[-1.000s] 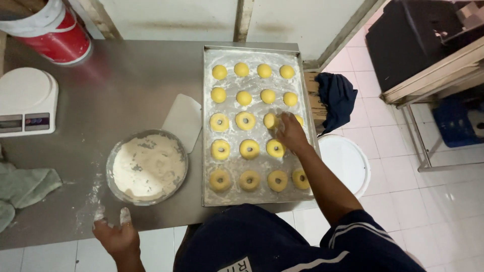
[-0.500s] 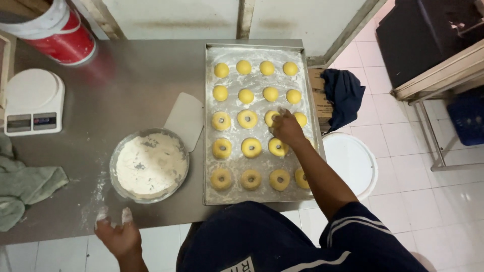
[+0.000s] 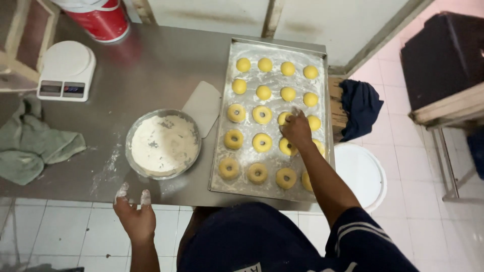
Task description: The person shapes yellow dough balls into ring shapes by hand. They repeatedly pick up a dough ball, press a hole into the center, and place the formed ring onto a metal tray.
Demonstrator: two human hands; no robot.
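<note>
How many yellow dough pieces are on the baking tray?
20 dough pieces, five rows of four across the tray; the right hand and its arm partly cover some at the right.

Yellow dough rings point(image 3: 261, 143); silver tray point(image 3: 272, 53); red bucket point(image 3: 103, 22); green cloth point(image 3: 30, 146).

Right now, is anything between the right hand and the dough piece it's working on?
Nothing visible. The right hand is already on a dough piece in the third row of the tray. The left hand rests on the table edge, clear of it.
</note>
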